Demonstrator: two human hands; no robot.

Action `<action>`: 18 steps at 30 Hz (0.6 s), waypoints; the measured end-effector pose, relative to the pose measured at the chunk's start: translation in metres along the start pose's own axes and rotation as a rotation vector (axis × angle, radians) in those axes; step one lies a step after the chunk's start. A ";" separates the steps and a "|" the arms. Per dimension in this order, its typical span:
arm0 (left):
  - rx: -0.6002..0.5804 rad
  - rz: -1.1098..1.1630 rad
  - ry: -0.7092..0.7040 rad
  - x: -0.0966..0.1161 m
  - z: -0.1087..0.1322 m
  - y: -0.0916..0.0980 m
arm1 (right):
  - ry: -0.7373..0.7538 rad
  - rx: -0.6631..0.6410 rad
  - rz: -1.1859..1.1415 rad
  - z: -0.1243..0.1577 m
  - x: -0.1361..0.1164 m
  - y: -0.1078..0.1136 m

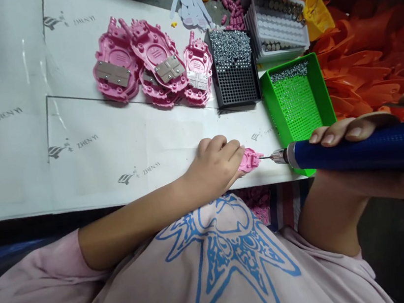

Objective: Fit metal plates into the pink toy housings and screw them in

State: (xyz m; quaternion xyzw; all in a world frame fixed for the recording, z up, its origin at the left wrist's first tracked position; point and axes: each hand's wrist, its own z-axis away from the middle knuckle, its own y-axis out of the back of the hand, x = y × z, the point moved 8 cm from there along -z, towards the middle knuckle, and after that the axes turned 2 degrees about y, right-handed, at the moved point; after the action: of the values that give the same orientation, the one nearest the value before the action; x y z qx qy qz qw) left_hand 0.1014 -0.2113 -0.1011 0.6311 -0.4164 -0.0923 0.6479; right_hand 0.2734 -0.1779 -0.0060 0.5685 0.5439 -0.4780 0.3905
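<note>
Left hand point(218, 161) pins a small pink piece point(251, 160) while the right hand point(355, 129) points a blue screwdriver point(336, 153) at its end

A green tray point(322, 88) sits near the edge of the white worktop point(97, 180); places here are told from it. The pink piece is just left of the tray's near end, over the worktop. The left hand's grip is closed on it, the fingers hiding much of it, probably so it cannot slide or turn. The right hand's grip is wrapped round the screwdriver, which reaches in from the right over the tray's near end. It is held almost level, seemingly so its thin tip point(265, 157) meets the piece end-on; whether the tip is on a screw I cannot tell.

At the tray's far end lies a band of loose screws point(290, 71). The floor is full of small holes, perhaps to stand screws ready for picking. Left of the tray's far end is a black tray point(237, 87) heaped with more screws. Farther left are pink shells point(154, 52) with metal plates point(113, 73), some overlapping, perhaps to save room. Beyond the green tray is a stack of clear trays point(278, 27); to its right, orange pieces point(358, 66) are piled.
</note>
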 end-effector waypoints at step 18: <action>0.003 -0.003 0.009 0.003 0.001 -0.003 | 0.098 -0.169 0.156 0.025 -0.002 -0.034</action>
State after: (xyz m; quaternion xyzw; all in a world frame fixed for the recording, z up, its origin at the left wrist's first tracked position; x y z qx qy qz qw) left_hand 0.1036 -0.2144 -0.1024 0.6330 -0.4129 -0.0898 0.6487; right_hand 0.2364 -0.1992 -0.0078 0.5968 0.5550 -0.3701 0.4459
